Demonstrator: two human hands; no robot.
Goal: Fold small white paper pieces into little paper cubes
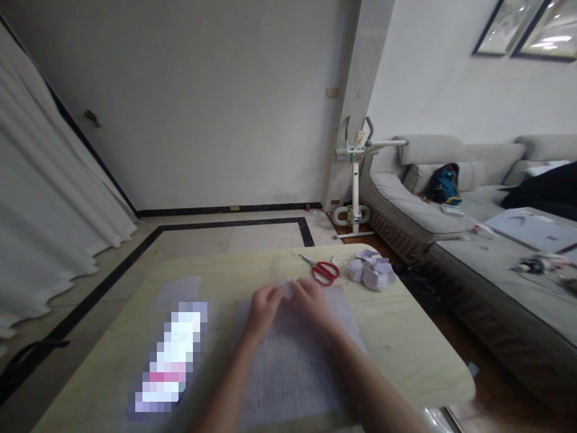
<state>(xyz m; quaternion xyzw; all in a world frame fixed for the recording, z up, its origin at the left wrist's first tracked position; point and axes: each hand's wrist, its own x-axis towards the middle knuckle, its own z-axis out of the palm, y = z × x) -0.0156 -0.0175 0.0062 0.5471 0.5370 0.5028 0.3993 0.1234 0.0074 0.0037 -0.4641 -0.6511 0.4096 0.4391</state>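
Both hands meet near the far middle of the table, pinching a small piece of white paper (pixel 288 290) between them. My left hand (pixel 265 304) grips its left side, fingers closed. From the right, my right hand (pixel 310 299) closes on the same piece; its exact folds are too small to make out. Beneath my forearms lies a large printed sheet (pixel 288 373). Red-handled scissors (pixel 323 272) rest just beyond my right hand. To their right sits a cluster of folded paper pieces (pixel 372 270).
A blurred-out bright object (pixel 174 355) lies on the left of the wooden table (pixel 406 349), with a blank paper slip (pixel 180 288) behind it. Past the table stand a white exercise machine (pixel 355 180) and a grey sofa (pixel 406 204) holding a backpack (pixel 445 183).
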